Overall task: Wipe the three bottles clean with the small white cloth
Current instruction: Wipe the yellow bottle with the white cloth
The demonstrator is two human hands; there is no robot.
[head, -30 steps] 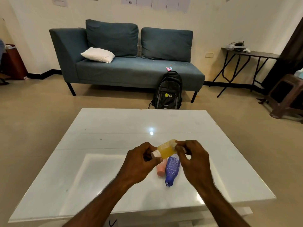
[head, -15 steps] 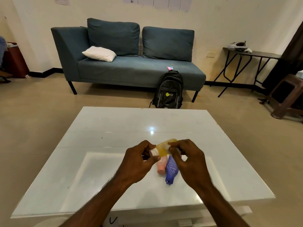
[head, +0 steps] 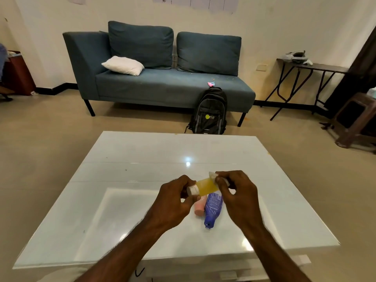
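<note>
I hold a small yellow bottle [head: 206, 186] with a white cap above the white table [head: 122, 159]. My left hand [head: 175, 202] grips its cap end. My right hand [head: 238, 198] pinches the small white cloth [head: 212, 175] against the bottle's far end; most of the cloth is hidden by the fingers. Below the yellow bottle, a blue bottle [head: 212, 208] lies on the table with its cap toward me. A pink bottle [head: 199, 208] lies next to it on the left, partly hidden by my left hand.
A blue sofa [head: 162, 86] with a white pillow [head: 123, 65] stands beyond the table, a black backpack [head: 209, 112] leaning against it. A dark side table [head: 309, 67] and a brown stool [head: 356, 119] are at the right.
My right hand has slid with the cloth back toward the bottle's far end, after covering more of the bottle half a second ago. The blue and pink bottles have not moved.
</note>
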